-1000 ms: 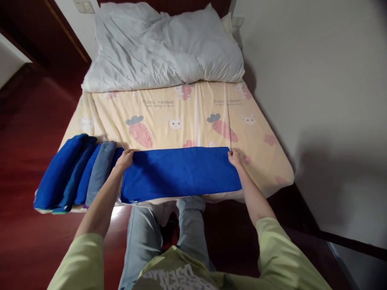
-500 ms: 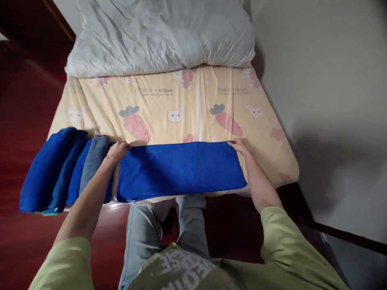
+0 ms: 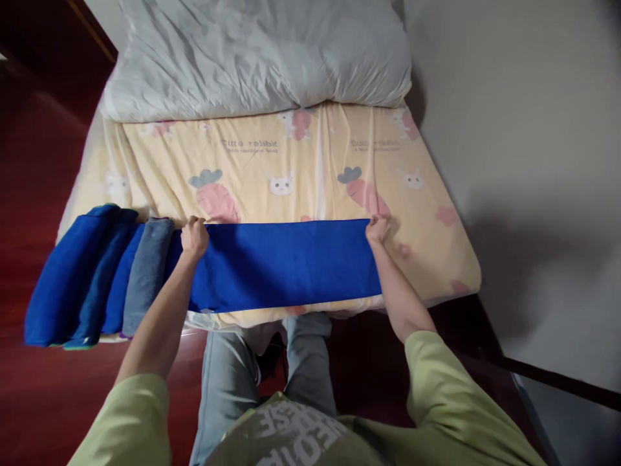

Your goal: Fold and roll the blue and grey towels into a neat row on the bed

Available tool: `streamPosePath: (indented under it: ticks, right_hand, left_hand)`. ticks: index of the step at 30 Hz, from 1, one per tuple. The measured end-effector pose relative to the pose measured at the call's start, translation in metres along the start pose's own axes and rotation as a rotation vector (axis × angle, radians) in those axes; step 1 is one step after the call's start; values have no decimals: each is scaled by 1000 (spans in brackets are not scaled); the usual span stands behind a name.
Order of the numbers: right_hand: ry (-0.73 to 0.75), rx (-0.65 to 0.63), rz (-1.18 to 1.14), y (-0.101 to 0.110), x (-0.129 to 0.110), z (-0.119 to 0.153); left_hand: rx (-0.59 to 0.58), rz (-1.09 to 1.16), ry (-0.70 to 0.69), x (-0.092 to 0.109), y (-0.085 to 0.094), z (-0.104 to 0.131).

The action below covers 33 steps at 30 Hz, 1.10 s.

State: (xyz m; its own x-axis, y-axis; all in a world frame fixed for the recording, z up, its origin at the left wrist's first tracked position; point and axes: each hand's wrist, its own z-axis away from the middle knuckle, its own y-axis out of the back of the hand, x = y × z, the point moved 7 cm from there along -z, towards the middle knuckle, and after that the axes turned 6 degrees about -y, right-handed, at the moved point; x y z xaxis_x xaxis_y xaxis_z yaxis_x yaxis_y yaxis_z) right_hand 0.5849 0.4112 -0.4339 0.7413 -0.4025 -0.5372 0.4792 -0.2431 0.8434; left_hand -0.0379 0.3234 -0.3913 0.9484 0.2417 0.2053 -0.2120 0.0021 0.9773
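Note:
A blue towel (image 3: 291, 265), folded into a long strip, lies along the near edge of the bed. My left hand (image 3: 195, 237) is closed on its far left corner. At the far right corner, my right hand (image 3: 377, 230) grips the same towel, fingers curled into a fist. The towel's far edge runs straight and taut between both hands. To the left of my left hand sit several folded or rolled towels side by side, among them a grey towel (image 3: 148, 278) and a thick blue towel (image 3: 68, 278).
The bed carries a yellow sheet (image 3: 310, 165) printed with rabbits and carrots. A bunched pale grey quilt (image 3: 262, 58) covers its far end. A bare wall (image 3: 524, 129) stands at the right, and dark red flooring (image 3: 39, 175) shows at the left.
Both hands have tightened into fists on the towel's far corners. The towel has shifted slightly away from me, showing more sheet at the bed's near edge.

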Motion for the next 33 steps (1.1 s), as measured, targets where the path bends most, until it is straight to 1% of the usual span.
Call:
streamPosePath:
  ticks: [1, 2, 3, 5, 7, 8, 9, 10, 11, 12, 13, 15, 17, 19, 21, 23, 25, 27, 29, 31, 33]
  right_hand:
    - [-9, 44, -5, -4, -8, 16]
    - [32, 58, -15, -12, -21, 37]
    - [123, 12, -23, -26, -39, 62]
    - [356, -167, -14, -64, -83, 121]
    - [608, -381, 0, -103, -126, 184]
    - [686, -446, 2, -118, -143, 210]
    - [710, -464, 5, -129, -155, 227]
    - [719, -463, 5, -136, -165, 238]
    - [723, -454, 2, -140, -172, 243]
    - [727, -443, -5, -141, -175, 242]
    - [736, -437, -13, -139, -175, 238]
    - [727, -423, -25, -129, -161, 217]
    - [634, -366, -15, -111, -129, 184]
    - [486, -265, 19, -89, -87, 146]
    - [363, -172, 62, -70, -48, 113]
    - [295, -127, 102, -59, -23, 88]
    - [264, -124, 136, -55, -14, 71]
    - [254, -147, 165, -55, -14, 64]
    - [258, -172, 199, -54, -11, 69]
    - [259, -159, 248, -47, -1, 85]
    - [266, -96, 308, -36, 13, 107]
  left_hand:
    - [34, 22, -40, 12, -6, 9]
    - [62, 39, -109, 29, -14, 19]
    - [72, 51, -194, 49, -25, 31]
    - [54, 79, -385, 99, -52, 54]
    - [-3, 136, -572, 149, -80, 75]
    - [-23, 166, -621, 168, -91, 82]
    - [-27, 189, -629, 182, -100, 85]
    - [-24, 205, -621, 191, -105, 85]
    - [-14, 212, -604, 195, -108, 83]
    - [-3, 213, -584, 194, -108, 80]
    - [7, 209, -565, 190, -106, 75]
    - [26, 197, -505, 168, -98, 65]
    - [51, 184, -406, 136, -86, 57]
    - [79, 163, -299, 101, -76, 51]
    - [115, 120, -205, 73, -67, 47]
    - [148, 70, -142, 57, -62, 42]
    - [163, 35, -120, 52, -58, 38]
    - [155, 29, -120, 53, -56, 37]
    - [147, 50, -120, 51, -56, 46]
    - [161, 90, -113, 43, -56, 66]
    - [190, 128, -114, 32, -58, 90]
